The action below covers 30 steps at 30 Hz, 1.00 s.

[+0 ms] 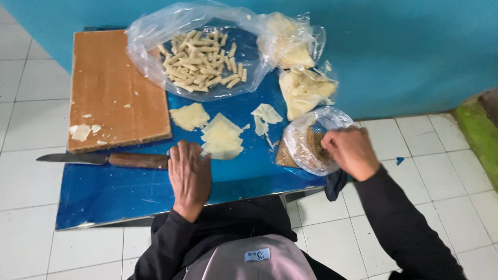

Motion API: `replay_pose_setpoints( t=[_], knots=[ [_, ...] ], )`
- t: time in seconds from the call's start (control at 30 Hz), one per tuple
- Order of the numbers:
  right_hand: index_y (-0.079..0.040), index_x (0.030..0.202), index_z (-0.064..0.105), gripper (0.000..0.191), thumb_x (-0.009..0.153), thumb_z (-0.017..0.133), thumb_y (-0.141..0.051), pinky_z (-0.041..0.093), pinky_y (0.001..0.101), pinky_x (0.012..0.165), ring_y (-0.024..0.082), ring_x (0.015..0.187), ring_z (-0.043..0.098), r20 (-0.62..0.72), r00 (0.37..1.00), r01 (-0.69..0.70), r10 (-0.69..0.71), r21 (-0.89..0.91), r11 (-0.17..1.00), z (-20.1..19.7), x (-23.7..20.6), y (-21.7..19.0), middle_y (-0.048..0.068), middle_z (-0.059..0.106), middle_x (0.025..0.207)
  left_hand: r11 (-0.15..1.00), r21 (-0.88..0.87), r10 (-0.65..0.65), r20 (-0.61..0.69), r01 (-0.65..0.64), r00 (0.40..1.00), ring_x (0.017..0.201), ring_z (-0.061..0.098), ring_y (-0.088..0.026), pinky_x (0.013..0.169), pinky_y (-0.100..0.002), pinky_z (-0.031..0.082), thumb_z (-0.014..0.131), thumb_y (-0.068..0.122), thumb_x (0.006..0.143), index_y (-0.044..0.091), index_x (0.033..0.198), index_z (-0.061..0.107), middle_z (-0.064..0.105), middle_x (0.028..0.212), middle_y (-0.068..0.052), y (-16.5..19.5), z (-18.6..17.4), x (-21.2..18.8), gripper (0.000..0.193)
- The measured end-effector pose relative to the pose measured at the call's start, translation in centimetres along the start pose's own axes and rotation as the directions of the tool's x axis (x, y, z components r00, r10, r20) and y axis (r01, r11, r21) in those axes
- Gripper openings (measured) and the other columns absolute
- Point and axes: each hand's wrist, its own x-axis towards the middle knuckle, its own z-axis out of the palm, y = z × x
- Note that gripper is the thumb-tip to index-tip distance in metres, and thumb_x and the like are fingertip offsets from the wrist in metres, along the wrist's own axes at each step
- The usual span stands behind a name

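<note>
Wrappers (222, 138) lying mid-tabletop (118, 193) | left hand (189, 176) resting flat, released, touching them | right hand (349, 151) reaching into filling bag (310, 140), grip hidden | risk: knife (100, 159) lying beside left hand, bag sitting near edge, possibly tipping.

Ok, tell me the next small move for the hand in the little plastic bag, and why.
Probably lift the right hand out of the small clear plastic bag of brown filling with a pinch and carry it to the pale triangular dough sheet. The left hand lies flat on the blue table beside that sheet, which looks bare.
</note>
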Motion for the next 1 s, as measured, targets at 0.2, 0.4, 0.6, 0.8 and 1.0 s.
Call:
replay_pose_setpoints(
  t=[0.2,0.4,0.6,0.8,1.0],
  knots=[
    [-0.012,0.093,0.074,0.013,0.095,0.069,-0.024,0.055,0.0364,0.072,0.023,0.078,0.074,-0.080,0.982,0.191,-0.173,0.437,0.879,2.9,4.3,-7.8,0.004,0.077,0.090,0.996,-0.092,0.018,-0.036,-0.021,0.999,0.097,0.054,-0.035,0.080,-0.047,0.043,0.073,0.010,0.085,0.003,0.102,0.057,0.056,0.101,-0.014,-0.4,0.3,-0.2,0.023],
    [-0.011,0.090,0.074,0.016,0.096,0.069,-0.025,0.043,0.0417,0.076,0.028,0.082,0.062,-0.149,0.935,0.354,-0.321,0.372,0.858,10.8,7.4,-15.2,0.004,0.075,0.090,0.957,-0.288,0.014,-0.075,-0.035,0.997,0.091,0.061,-0.036,0.077,-0.046,0.048,0.068,0.002,0.090,0.002,0.106,0.055,0.062,0.095,-0.014,-0.7,0.4,-0.3,0.021],
    [-0.014,0.104,0.075,0.009,0.096,0.072,-0.017,0.040,0.0394,0.082,0.023,0.093,0.059,-0.298,0.910,0.394,-0.288,0.403,0.826,12.6,5.9,-15.2,0.001,0.068,0.096,0.845,-0.521,-0.097,0.078,0.124,0.992,0.085,0.069,-0.028,0.074,-0.038,0.055,0.072,-0.004,0.087,0.003,0.110,0.057,0.065,0.095,-0.013,-0.9,0.7,0.1,0.029],
    [-0.022,0.126,0.076,0.056,0.081,0.056,0.005,0.036,0.0421,0.084,0.024,0.096,0.050,-0.178,0.931,0.362,-0.319,0.330,0.872,12.2,4.4,-13.7,0.000,0.055,0.105,0.888,-0.453,0.127,0.071,-0.082,0.989,0.097,0.063,-0.037,0.079,-0.045,0.051,0.076,-0.009,0.074,0.001,0.113,0.055,0.064,0.102,-0.017,-0.7,-0.1,0.7,0.046],
    [-0.026,0.139,0.073,0.060,0.087,0.052,-0.007,0.032,0.0468,0.076,0.027,0.092,0.044,-0.078,0.940,0.319,-0.332,-0.141,0.937,11.6,2.1,-13.9,0.003,0.049,0.105,0.892,-0.433,0.205,0.128,-0.131,0.970,0.102,0.061,-0.040,0.083,-0.047,0.050,0.072,-0.007,0.078,0.001,0.118,0.054,0.066,0.109,-0.018,-0.6,-0.5,1.3,0.045]
  ],
)
